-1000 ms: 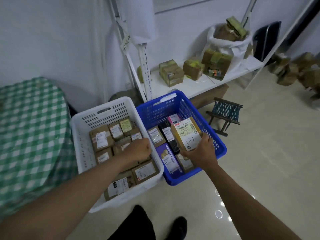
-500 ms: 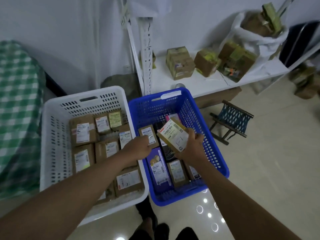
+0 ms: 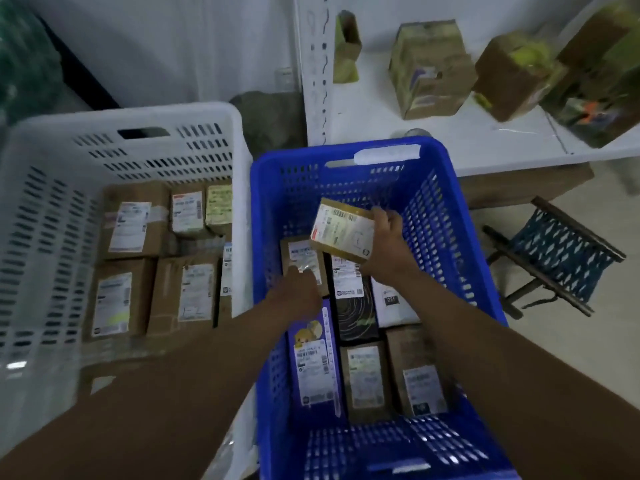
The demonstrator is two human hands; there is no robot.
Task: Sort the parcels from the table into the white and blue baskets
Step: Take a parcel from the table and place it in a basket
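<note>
Head view: we look down on two baskets standing side by side on the floor, the white basket (image 3: pixel 41 209) on the left and the blue basket (image 3: pixel 450 216) on the right, their rims touching. Our right hand (image 3: pixel 388 244) grips a yellow parcel (image 3: pixel 343 230) by its right edge, fingers curled round it, and holds it tilted above the rear half of the blue basket, clear of the parcels below. Our left hand (image 3: pixel 298 292) reaches over the blue basket's left wall, its fingers on a brown parcel (image 3: pixel 303 259) at the rear left; motion blur keeps us from telling whether they grip it or only rest on it. Beside that lie a purple box (image 3: pixel 311 362), a black box (image 3: pixel 353 317) and more labelled parcels, flat on the bottom. Brown labelled parcels fill the white basket's floor. Behind the baskets, a white shelf (image 3: pixel 485 140) carries taped cartons (image 3: pixel 429 67). A small stool (image 3: pixel 554 251) stands to the right.
</note>
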